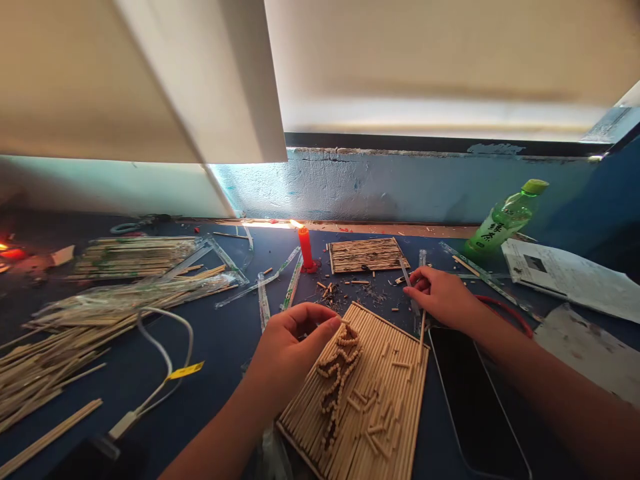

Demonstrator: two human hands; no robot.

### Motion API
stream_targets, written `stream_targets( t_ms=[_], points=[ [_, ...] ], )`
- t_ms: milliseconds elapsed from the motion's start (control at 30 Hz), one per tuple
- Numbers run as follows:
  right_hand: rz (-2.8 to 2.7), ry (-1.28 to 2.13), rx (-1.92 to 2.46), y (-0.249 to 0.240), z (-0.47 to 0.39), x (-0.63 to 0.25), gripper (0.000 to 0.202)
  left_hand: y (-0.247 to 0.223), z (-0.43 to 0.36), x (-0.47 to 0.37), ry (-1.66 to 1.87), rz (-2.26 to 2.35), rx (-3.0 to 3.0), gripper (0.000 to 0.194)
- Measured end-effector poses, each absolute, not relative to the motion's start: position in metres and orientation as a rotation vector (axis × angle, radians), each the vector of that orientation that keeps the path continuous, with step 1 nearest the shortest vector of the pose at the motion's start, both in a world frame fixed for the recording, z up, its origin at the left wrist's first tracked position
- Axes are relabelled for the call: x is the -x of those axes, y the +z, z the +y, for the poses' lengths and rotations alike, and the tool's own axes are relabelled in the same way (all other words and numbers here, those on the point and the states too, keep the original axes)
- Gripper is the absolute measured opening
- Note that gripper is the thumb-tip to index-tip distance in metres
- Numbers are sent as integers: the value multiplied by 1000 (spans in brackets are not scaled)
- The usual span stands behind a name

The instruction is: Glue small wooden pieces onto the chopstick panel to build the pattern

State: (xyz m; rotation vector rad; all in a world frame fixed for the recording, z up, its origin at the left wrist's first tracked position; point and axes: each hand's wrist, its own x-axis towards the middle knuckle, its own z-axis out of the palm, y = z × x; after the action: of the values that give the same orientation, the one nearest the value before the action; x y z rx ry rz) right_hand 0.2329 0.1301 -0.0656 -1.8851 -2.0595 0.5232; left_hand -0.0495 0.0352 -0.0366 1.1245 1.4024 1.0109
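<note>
Evidently the dark blue worktop (220, 343) has been arranged around one thing: the slanted panel of pale wooden sticks laid side by side (373, 327), lying flat just in front of the person, probably so both hands can get at it. A long heap of loose pale sticks (45, 367) spreads along the left, likely as stock. The dark-screened phone (473, 393) lies just off the panel's right edge, under the right forearm. The left hand (300, 340) has thumb and forefinger together, apparently grasping a short pale stick piece (345, 321) at the top of the raised, beaded-looking outline (345, 383). The right hand (443, 297) is curled beyond the panel's far right corner, near a narrow grey strip (415, 303); I can't tell whether it grips that. A lit red candle (305, 250) stands upright behind the panel, perhaps for heat within reach. Small cut pieces (401, 365) lie scattered on the panel's right half, presumably handy for picking.

As for room, the worktop is most open left of the panel; on the right, the phone crowds it. Beyond the far edge, dark crumbs (367, 293) fill the strip before the smaller stick panel (367, 255).
</note>
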Motion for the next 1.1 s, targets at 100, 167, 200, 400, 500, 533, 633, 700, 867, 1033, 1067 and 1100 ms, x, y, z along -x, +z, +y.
stream_targets(
  t_ms=[100,167,200,400,500,533,633,700,867,1033,1067,1100],
  points=[
    [-2058,548,1916,-67,132,-237,26,-36,34,48,999,1407,-1131,24],
    [-2070,552,1905,-67,132,-237,26,-35,34,48,991,1410,-1135,25],
    [-2077,546,1903,-68,132,-237,26,-36,34,48,989,1410,-1137,25],
    [-2064,468,1918,-66,133,-236,27,-42,34,48,959,1390,-1176,25],
    [-2080,338,1822,-58,128,-230,25,-43,34,48,949,1369,-1183,24],
    [-2097,283,1753,-53,123,-226,23,-43,33,48,948,1364,-1185,24],
    [-2177,235,1463,-31,103,-206,15,-45,32,47,935,1398,-1259,25],
    [-2254,332,1271,-17,87,-188,13,-47,30,46,923,1455,-1360,26],
    [-2492,446,943,-6,66,-152,16,-51,28,45,934,1468,-1480,26],
    [-2576,334,855,-18,67,-141,10,-51,28,47,925,1473,-1485,27],
    [-2574,308,863,-19,66,-141,11,-51,27,47,920,1468,-1478,27],
    [-2568,286,883,-20,66,-141,12,-51,27,47,917,1460,-1475,26]
  ],
)
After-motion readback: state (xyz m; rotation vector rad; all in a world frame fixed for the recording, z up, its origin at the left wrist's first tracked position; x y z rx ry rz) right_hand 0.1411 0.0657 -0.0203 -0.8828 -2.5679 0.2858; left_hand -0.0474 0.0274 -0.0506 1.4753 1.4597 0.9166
